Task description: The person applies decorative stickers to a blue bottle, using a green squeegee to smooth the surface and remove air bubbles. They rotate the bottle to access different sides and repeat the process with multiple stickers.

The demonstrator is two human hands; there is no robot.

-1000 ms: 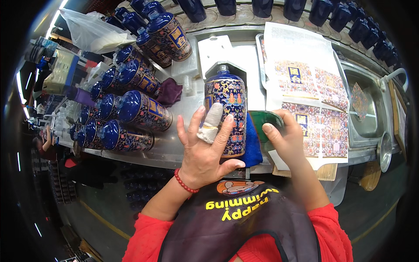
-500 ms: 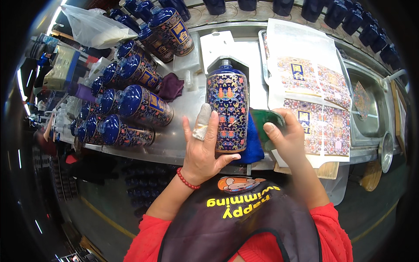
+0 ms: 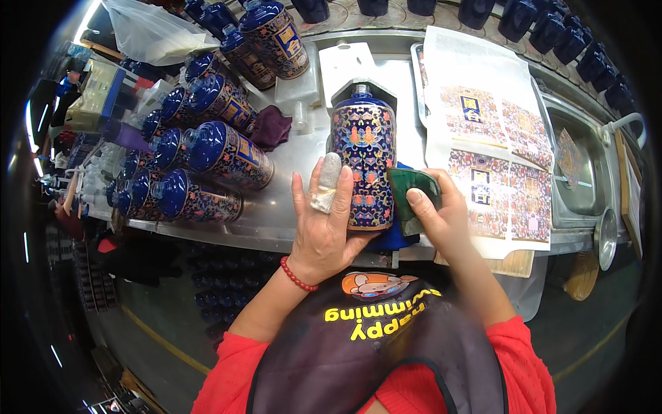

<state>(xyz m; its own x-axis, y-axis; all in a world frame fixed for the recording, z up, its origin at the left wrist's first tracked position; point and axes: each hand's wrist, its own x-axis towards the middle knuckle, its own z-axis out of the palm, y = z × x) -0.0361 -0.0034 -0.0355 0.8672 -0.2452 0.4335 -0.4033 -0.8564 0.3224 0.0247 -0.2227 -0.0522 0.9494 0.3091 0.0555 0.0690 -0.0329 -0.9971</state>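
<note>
Bracing a blue patterned bottle (image 3: 363,165) that is lying on its side on the metal counter (image 3: 289,207), the left hand (image 3: 324,221) is spreading its fingers flat along the bottle's flank, one finger wrapped in a pale bandage; this seems to be keeping the round body from rolling. The right hand (image 3: 441,217) is pinching a dark green squeegee pad (image 3: 412,196) against the bottle's right side, probably for pressing the decorated wrap down smoothly. A blue cloth (image 3: 393,238) is lying under the bottle's near end, likely as cushioning. Farther left, a cluster of finished blue bottles (image 3: 207,159) is resting on its side, necks pointing left, with a purple rag (image 3: 270,127) beside them. To the right, a tray (image 3: 418,58) is holding sheets of printed decals (image 3: 493,148) within easy reach, and beyond it a steel sink basin (image 3: 586,172) is sitting; its contents cannot be made out. Along the far edge, plain dark blue bottles (image 3: 538,21) are standing in a row.
</note>
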